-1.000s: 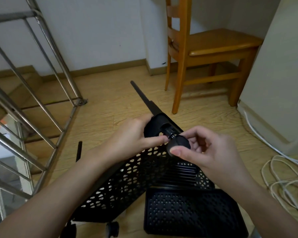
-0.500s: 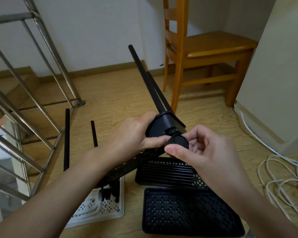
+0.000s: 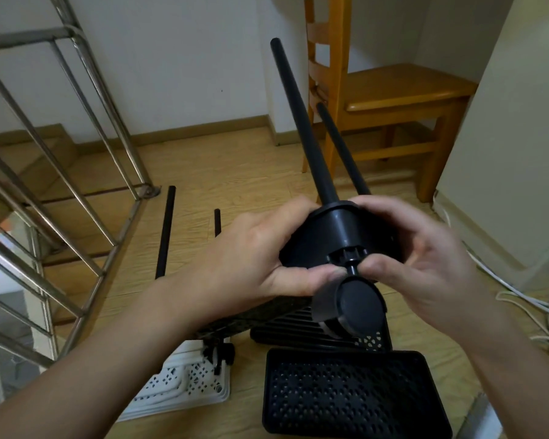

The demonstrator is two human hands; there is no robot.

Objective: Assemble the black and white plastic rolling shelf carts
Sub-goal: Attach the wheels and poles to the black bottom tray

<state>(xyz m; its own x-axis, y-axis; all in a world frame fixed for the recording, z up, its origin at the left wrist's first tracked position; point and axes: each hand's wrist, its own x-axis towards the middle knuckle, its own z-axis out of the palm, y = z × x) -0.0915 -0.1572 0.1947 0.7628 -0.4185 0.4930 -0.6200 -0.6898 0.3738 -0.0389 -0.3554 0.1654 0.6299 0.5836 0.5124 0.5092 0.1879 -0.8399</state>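
Where the cart point(image 3: 336, 236) was: held tilted above the floor point(image 3: 235, 172) between both hands, one corner turned to the camera, with two poles point(image 3: 301, 122) rising from it up and away.
Wheel point(image 3: 351, 307): black, hanging just under that corner, its stem in the socket; how deep it sat, I could not tell.
Left hand point(image 3: 251, 264): fingers curled round the left side of the corner, the thumb lying along the lower edge and touching the stem.
Right hand point(image 3: 425, 258): fingers curled over the right side of the corner, the thumb pressed to the stem from the other side.
Black tray point(image 3: 355, 391): flat on the floor, nearest to the person.
Slatted tray point(image 3: 292, 327): black, behind it, below the wheel.
White tray point(image 3: 187, 384): on the floor to the left.
Loose poles point(image 3: 165, 232): two, black, lying near the railing point(image 3: 102, 99).
Behind: a wooden chair point(image 3: 393, 96); white cables point(image 3: 545, 315) at the right.
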